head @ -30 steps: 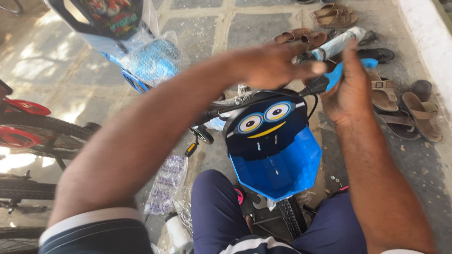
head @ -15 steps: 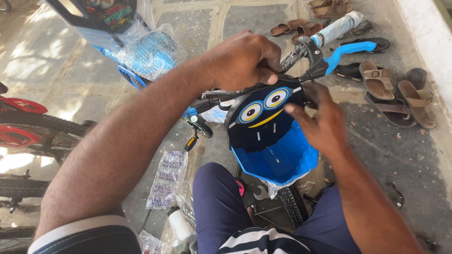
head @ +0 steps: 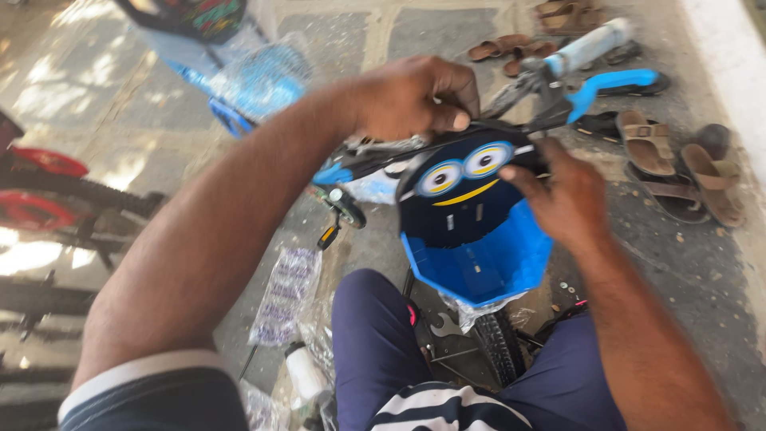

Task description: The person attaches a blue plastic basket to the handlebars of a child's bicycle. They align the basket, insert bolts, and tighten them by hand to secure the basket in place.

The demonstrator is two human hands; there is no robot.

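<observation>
Left hand (head: pixel 415 97) closed over the black handlebar (head: pixel 415 152) of a small bicycle. Right hand (head: pixel 562 195) grips the rim of the blue plastic front basket with cartoon-eyed black panel (head: pixel 471 231), mounted below the bar. Brown sandals (head: pixel 678 164) beyond; black front tyre (head: pixel 501 347) between the knees.

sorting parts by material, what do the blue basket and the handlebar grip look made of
Blue basket: looks like moulded plastic, smooth with a slight sheen, slots cut in its wall. Handlebar grip: solid blue, probably plastic or rubber; too blurred to tell which. The right hand touches the basket's rim.
</observation>
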